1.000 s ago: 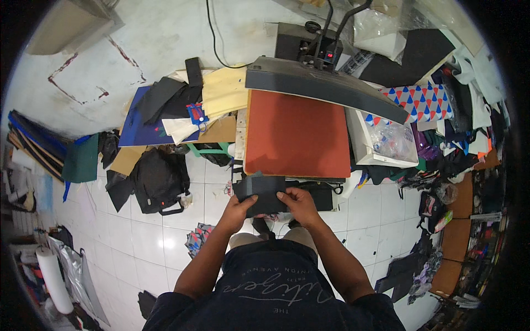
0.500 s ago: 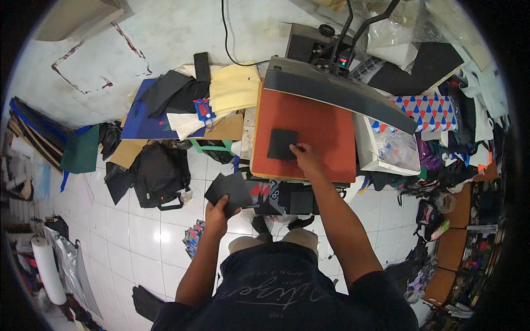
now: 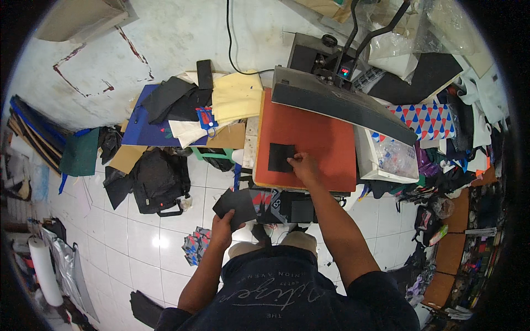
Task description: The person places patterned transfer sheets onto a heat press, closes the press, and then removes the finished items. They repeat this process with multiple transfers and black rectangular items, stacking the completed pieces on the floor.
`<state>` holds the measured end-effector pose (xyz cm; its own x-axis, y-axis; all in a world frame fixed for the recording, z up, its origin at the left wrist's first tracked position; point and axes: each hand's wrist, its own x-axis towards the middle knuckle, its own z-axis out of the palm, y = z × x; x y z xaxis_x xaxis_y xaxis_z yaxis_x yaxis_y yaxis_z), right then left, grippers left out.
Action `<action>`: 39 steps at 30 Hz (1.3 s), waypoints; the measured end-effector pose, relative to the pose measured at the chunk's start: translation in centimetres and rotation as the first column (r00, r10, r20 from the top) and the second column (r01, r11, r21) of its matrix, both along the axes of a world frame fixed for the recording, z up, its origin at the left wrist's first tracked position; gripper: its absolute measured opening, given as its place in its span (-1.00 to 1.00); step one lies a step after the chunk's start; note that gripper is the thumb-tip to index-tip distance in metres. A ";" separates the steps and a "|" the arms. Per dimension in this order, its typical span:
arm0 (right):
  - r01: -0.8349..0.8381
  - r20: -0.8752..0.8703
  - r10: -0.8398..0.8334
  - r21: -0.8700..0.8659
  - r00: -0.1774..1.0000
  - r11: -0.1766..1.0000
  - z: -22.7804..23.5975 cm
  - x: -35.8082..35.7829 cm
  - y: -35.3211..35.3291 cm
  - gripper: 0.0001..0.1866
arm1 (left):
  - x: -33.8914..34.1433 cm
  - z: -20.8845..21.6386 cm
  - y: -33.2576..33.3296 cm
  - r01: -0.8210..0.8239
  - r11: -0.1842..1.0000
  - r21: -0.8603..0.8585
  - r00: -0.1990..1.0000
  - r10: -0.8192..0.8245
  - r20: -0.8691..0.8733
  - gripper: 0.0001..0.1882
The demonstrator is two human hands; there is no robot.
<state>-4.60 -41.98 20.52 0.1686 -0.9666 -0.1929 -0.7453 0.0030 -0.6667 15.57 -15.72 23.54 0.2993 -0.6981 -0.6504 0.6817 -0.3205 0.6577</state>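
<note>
A heat press stands before me, its dark upper plate (image 3: 342,105) raised at an angle over a red-orange pad (image 3: 326,149). On the left part of the pad lies a black square piece (image 3: 280,159), apparently fabric or sheet material. My right hand (image 3: 305,167) pinches its right edge between thumb and fingertips. Off the pad's near left corner, my left hand (image 3: 223,228) grips several similar black pieces (image 3: 238,205), thumb on top. Just under the pad's front edge are dark pieces with red and grey print (image 3: 266,204) and another black square (image 3: 302,211).
Left of the press, yellow cloth (image 3: 237,96), black cloth (image 3: 168,99) and scissors with a blue handle (image 3: 207,122) lie together. A white box (image 3: 406,174) holding clear plastic adjoins the pad's right. A black backpack (image 3: 160,179) and patterned pieces (image 3: 196,245) lie on the tiled floor.
The whole view has shifted slightly. My right hand and the black square sit a little nearer the pad's front edge. The pieces in my left hand have turned and look less fanned out.
</note>
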 end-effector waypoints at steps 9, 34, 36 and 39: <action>0.062 -0.118 -0.070 -0.070 0.991 0.996 2.5 0.8 1.2 -0.51 | -1.2 1.3 -1.6 -0.036 0.999 -0.028 0.999 0.036 0.006 -0.58; -0.408 0.260 0.504 -0.346 0.824 0.845 6.3 -12.0 10.0 -0.78 | -16.2 2.9 -4.0 -0.221 0.974 0.060 0.973 0.224 -0.057 -0.61; -0.640 0.118 0.714 -0.362 0.690 0.678 6.3 -12.4 10.2 -0.70 | -15.1 6.6 -2.9 -0.121 0.992 -0.047 0.974 0.109 -0.197 -0.57; -0.780 0.076 0.825 -0.286 0.560 0.556 6.3 -12.7 11.4 -0.51 | -16.2 4.0 -1.3 -0.095 0.981 -0.171 0.959 0.137 0.249 -0.54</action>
